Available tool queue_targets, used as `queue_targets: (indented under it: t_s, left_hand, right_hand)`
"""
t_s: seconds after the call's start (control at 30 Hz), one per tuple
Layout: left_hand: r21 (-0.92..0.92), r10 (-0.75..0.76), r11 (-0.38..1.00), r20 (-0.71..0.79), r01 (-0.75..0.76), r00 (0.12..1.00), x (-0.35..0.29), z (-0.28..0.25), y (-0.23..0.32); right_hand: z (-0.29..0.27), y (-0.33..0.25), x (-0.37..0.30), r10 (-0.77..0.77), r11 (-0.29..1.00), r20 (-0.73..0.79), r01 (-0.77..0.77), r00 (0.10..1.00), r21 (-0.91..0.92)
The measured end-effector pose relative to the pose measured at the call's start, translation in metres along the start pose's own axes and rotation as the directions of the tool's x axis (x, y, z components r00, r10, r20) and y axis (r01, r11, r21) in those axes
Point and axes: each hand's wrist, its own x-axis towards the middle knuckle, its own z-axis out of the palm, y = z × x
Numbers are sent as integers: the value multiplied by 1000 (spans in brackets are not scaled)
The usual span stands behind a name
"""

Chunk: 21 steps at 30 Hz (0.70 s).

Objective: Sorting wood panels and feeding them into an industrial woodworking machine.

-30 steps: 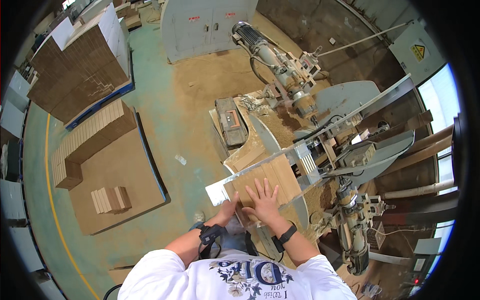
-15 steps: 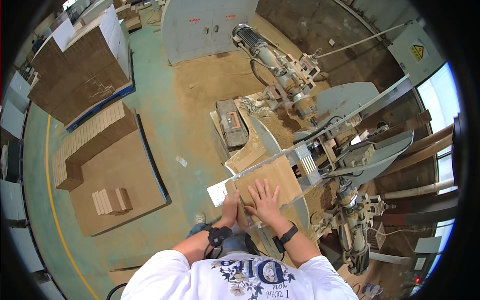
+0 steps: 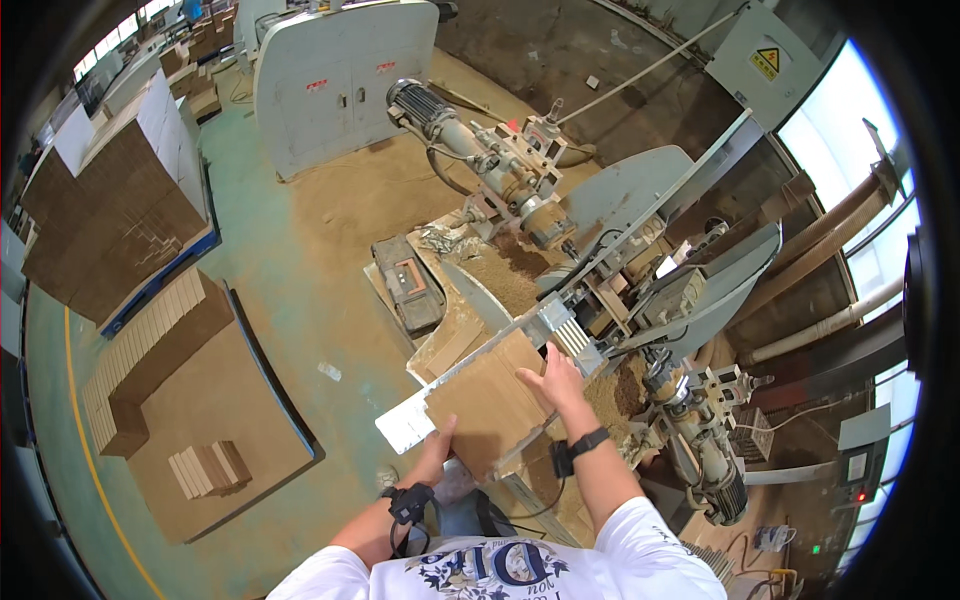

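Note:
A flat brown wooden board (image 3: 487,405) lies over the metal feed table of the machine in front of me. My left hand (image 3: 436,449) grips its near left edge, thumb along the side, with most fingers hidden beneath it. At the right end, my right hand (image 3: 560,382) has its thumb over the top and its fingers along the edge, closed on the board. A pale metal plate (image 3: 403,422) juts out to the left of the board. The board's underside is hidden.
The machine's upper motor (image 3: 425,108) and lower motor (image 3: 722,497) flank the feed table. A dark toolbox (image 3: 408,287) sits beyond it. At left, a pallet sheet (image 3: 255,400) bears a small stack of wooden blocks (image 3: 208,470) and a long row of boards (image 3: 160,350).
My hands have moved apart: the right from the board's top to its right end, the left to its near left edge. The view has shifted, so the machine appears farther left.

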Motion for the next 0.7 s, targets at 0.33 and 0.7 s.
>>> queue_targets:
  t_s: [0.33, 0.7]
  left_hand:
    - [-152, 58, 986, -74, -68, 996, -17, 22, 10]
    - [497, 822, 230, 361, -836, 441, 4, 1, 46]
  right_hand:
    - [-8, 12, -9, 71, 997, 185, -65, 980, -40]
    - [25, 14, -17, 56, 729, -266, 143, 962, 669]
